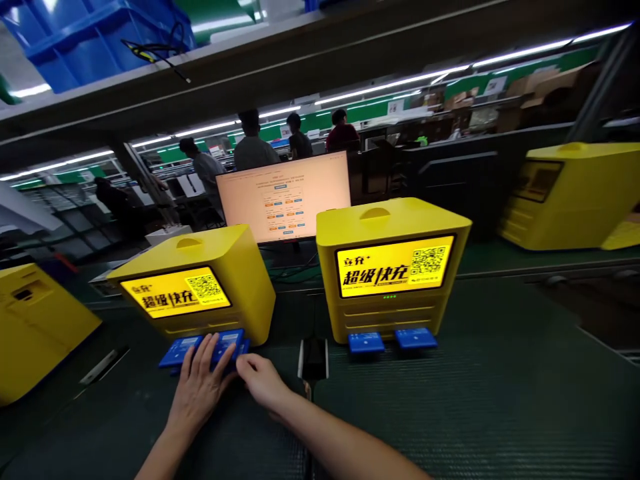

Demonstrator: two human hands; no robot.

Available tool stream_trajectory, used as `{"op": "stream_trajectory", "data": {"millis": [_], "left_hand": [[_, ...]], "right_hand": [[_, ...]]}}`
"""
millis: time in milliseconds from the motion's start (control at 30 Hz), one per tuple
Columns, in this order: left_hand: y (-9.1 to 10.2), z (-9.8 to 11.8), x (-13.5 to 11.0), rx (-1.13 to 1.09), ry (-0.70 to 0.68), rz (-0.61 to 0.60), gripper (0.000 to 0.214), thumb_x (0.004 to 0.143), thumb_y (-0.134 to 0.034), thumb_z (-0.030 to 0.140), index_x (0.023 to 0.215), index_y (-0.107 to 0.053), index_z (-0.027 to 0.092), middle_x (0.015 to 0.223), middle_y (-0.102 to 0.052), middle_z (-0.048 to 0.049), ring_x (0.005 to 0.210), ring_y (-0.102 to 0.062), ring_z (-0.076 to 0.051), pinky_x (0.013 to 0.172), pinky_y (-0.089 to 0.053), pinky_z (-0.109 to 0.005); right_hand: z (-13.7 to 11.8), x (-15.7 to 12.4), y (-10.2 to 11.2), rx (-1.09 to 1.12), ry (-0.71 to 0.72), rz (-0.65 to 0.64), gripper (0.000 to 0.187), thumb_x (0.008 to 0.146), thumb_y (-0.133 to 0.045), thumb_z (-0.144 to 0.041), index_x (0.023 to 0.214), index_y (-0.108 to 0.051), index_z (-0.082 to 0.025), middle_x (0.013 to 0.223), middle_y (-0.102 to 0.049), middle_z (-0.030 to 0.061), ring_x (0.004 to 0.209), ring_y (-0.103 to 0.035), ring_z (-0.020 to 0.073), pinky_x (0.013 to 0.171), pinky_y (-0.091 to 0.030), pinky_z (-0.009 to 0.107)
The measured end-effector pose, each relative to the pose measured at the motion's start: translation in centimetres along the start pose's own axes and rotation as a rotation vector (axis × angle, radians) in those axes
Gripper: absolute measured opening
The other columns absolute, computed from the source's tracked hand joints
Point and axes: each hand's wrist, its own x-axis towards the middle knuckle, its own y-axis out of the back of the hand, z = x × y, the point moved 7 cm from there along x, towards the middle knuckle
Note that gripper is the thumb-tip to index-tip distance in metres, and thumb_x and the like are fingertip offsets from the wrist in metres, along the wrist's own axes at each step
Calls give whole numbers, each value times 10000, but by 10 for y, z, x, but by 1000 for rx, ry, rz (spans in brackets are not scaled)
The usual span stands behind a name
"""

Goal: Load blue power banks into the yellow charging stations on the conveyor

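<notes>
— Where are the hands?

— Both sit low at the front of the left yellow box point(200, 283). The left hand point(197, 387) lies flat, fingers spread, on a blue pack point(227, 343) sticking out of its bottom slot. The right hand point(260, 379) is curled, fingertips touching that pack's right end.

— Anything else close by?

— Another blue pack point(179, 351) juts out just left. A black phone point(313, 359) lies on the green mat point(475, 400), between this box and the right yellow box point(393, 267).

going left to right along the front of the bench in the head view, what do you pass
yellow cabinet at the left edge → left hand on the blue packs → right hand → black phone → two blue packs under the right lit cabinet
</notes>
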Motion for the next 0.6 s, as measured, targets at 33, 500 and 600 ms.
{"op": "stream_trajectory", "data": {"millis": [33, 500, 600], "left_hand": [[-3, -2, 7, -18, 59, 7, 635, 884, -527, 231, 1445, -230, 240, 1489, -228, -182, 1369, -229, -319, 1107, -172, -529], [-61, 266, 118, -2305, 1424, -793, 322, 906, -489, 399, 1037, -495, 104, 892, -648, -121, 712, -669, -158, 619, -524, -222], [-46, 267, 84, -2302, 1515, -738, 329, 849, -590, 359, 1020, -527, 85, 814, -652, -142, 674, -673, -196, 578, -534, -259]], "right_hand": [[-8, -11, 22, -55, 17, -30, 377, 747, -580, -489, 907, -704, -171, 865, -674, 65, 815, -593, 234, 768, -449, 344], [-57, -144, 313, 321, -301, 621, 437, 690, -773, -449, 968, -603, -159, 990, -667, 142, 905, -649, 252, 759, -552, 329], [-53, -148, 324, 224, -297, 610, 416, 614, -821, -415, 899, -643, -171, 975, -669, 142, 865, -658, 255, 761, -569, 316]]}}
